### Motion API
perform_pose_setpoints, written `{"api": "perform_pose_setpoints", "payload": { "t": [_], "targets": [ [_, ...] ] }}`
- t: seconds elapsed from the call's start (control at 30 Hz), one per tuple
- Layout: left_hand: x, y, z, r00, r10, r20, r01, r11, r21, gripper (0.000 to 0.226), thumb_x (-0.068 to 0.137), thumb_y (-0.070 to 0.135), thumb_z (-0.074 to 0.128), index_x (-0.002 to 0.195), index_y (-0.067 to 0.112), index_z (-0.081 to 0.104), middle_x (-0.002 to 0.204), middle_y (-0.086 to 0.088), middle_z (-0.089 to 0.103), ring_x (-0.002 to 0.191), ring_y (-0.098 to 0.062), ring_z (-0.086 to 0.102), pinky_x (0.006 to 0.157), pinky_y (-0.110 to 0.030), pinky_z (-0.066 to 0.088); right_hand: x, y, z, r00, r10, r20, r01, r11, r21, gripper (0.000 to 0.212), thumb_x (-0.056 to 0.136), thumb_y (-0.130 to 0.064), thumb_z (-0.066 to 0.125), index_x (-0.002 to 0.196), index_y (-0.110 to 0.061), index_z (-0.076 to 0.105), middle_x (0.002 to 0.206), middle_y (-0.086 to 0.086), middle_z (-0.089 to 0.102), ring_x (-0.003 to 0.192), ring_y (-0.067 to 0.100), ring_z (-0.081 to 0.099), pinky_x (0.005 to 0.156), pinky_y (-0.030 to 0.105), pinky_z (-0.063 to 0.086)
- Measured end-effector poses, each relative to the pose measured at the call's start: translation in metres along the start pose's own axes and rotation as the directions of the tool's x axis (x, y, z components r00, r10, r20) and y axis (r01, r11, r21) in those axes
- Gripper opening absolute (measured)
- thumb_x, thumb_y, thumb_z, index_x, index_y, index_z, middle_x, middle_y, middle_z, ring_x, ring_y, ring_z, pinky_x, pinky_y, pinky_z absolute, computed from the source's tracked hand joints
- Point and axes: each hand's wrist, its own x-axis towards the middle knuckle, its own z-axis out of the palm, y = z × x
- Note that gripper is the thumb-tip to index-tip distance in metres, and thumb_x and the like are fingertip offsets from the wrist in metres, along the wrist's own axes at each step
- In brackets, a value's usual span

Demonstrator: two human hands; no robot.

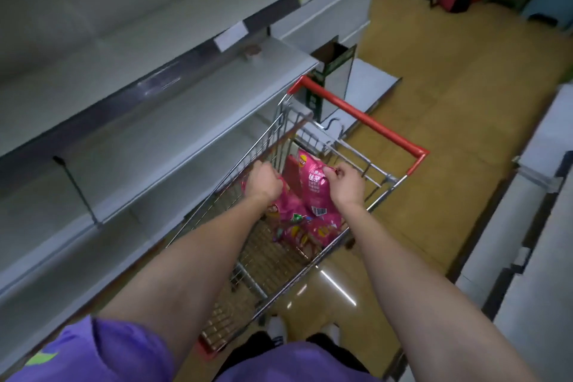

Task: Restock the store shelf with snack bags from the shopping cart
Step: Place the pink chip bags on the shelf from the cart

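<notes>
- Reaching into the cart (313, 146), both hands grip pink bags.
- Left hand (263, 184) fingers curl round one bag (286, 205).
- Right hand (345, 184) pinches another bag's (314, 186) top.
- Shelf (186, 108) stands beside the cart.

snack bags (314, 186): bright pink, white lettering
cart handle (362, 116): red
shelf (173, 108): pale grey
floor (449, 96): tan
sleeve (102, 353): purple

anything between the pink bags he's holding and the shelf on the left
Only the cart's wire side wall stands between them. The left hand and right hand each grip a pink snack bag inside the basket; lifted over the rim, the shelf looks open.
</notes>
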Motion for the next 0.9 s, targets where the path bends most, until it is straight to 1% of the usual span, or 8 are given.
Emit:
{"api": "perform_pose_setpoints", "payload": {
  "t": [0.13, 0.27, 0.3, 0.4, 0.57, 0.7, 0.83, 0.9],
  "targets": [
    [-0.008, 0.057, 0.010, 0.996, 0.082, 0.022, -0.084, 0.986, 0.144, 0.037, 0.094, 0.006, 0.050, 0.131, 0.005, 0.049, 0.122, -0.013, 0.058, 0.112, -0.033, 0.059, 0.096, -0.044, 0.047, 0.020, 0.016, -0.058, 0.992, 0.006, -0.124, 0.006, 0.995, 0.097, 0.033, 0.090, -0.059, 0.060, 0.080, -0.028, 0.057, 0.093, -0.001, 0.066, 0.090, 0.028, 0.065, 0.081, 0.048, 0.057],
    [-0.020, 0.115, 0.019, 0.983, 0.185, 0.014, -0.183, 0.952, 0.246, 0.048, 0.097, 0.009, 0.050, 0.142, 0.006, 0.035, 0.106, -0.013, 0.064, 0.106, -0.035, 0.063, 0.091, -0.046, 0.048, 0.032, 0.027, -0.111, 0.972, 0.022, -0.232, 0.021, 0.983, 0.181, 0.030, 0.092, -0.051, 0.064, 0.079, -0.026, 0.054, 0.102, 0.000, 0.048, 0.108, 0.031, 0.054, 0.101, 0.048, 0.047],
    [-0.021, 0.129, 0.021, 0.975, 0.224, 0.002, -0.216, 0.939, 0.268, 0.047, 0.096, 0.011, 0.048, 0.142, 0.006, 0.035, 0.107, -0.015, 0.066, 0.104, -0.036, 0.064, 0.088, -0.046, 0.048, 0.035, 0.031, -0.120, 0.970, 0.016, -0.244, 0.035, 0.979, 0.201, 0.031, 0.094, -0.048, 0.063, 0.076, -0.026, 0.050, 0.100, 0.001, 0.047, 0.108, 0.030, 0.052, 0.103, 0.045, 0.043],
    [-0.021, 0.167, 0.026, 0.943, 0.331, -0.029, -0.309, 0.906, 0.290, 0.037, 0.097, 0.016, 0.043, 0.133, 0.009, 0.042, 0.112, -0.016, 0.068, 0.103, -0.038, 0.064, 0.084, -0.045, 0.047, 0.043, 0.044, -0.144, 0.975, 0.037, -0.220, 0.029, 0.957, 0.288, 0.034, 0.099, -0.050, 0.050, 0.078, -0.024, 0.046, 0.096, 0.006, 0.055, 0.092, 0.025, 0.053, 0.090, 0.041, 0.044],
    [-0.030, 0.215, 0.039, 0.904, 0.428, 0.010, -0.404, 0.844, 0.354, 0.037, 0.098, 0.019, 0.041, 0.135, 0.011, 0.038, 0.105, -0.016, 0.067, 0.097, -0.039, 0.064, 0.078, -0.044, 0.048, 0.031, 0.056, -0.184, 0.988, 0.114, -0.108, -0.060, 0.910, 0.409, 0.032, 0.104, -0.047, 0.045, 0.097, -0.019, 0.059, 0.103, 0.000, 0.066, 0.098, 0.019, 0.062, 0.091, 0.041, 0.051],
    [-0.037, 0.241, 0.054, 0.871, 0.489, 0.054, -0.473, 0.802, 0.365, 0.020, 0.101, 0.016, 0.041, 0.120, 0.012, 0.043, 0.099, -0.013, 0.067, 0.087, -0.035, 0.064, 0.069, -0.041, 0.045, 0.013, 0.072, -0.209, 0.987, 0.163, -0.013, -0.138, 0.874, 0.466, 0.029, 0.101, -0.049, 0.050, 0.095, -0.024, 0.064, 0.103, 0.001, 0.071, 0.099, 0.019, 0.066, 0.091, 0.040, 0.055],
    [-0.052, 0.274, 0.083, 0.780, 0.596, 0.191, -0.622, 0.706, 0.339, 0.013, 0.099, 0.021, 0.045, 0.109, 0.014, 0.043, 0.099, -0.013, 0.068, 0.087, -0.036, 0.065, 0.074, -0.043, 0.054, 0.000, 0.085, -0.233, 0.977, 0.199, -0.074, -0.136, 0.854, 0.502, 0.040, 0.096, -0.055, 0.057, 0.106, -0.018, 0.069, 0.107, -0.004, 0.070, 0.100, 0.015, 0.064, 0.079, 0.034, 0.054],
    [-0.065, 0.291, 0.098, 0.719, 0.645, 0.259, -0.694, 0.647, 0.316, 0.010, 0.100, 0.022, 0.045, 0.104, 0.014, 0.039, 0.099, -0.013, 0.068, 0.086, -0.035, 0.063, 0.072, -0.041, 0.047, -0.007, 0.098, -0.247, 0.967, 0.232, -0.106, -0.151, 0.855, 0.496, 0.019, 0.095, -0.039, 0.066, 0.106, -0.025, 0.071, 0.119, -0.004, 0.067, 0.108, 0.017, 0.062, 0.084, 0.039, 0.055]
  ]
}}
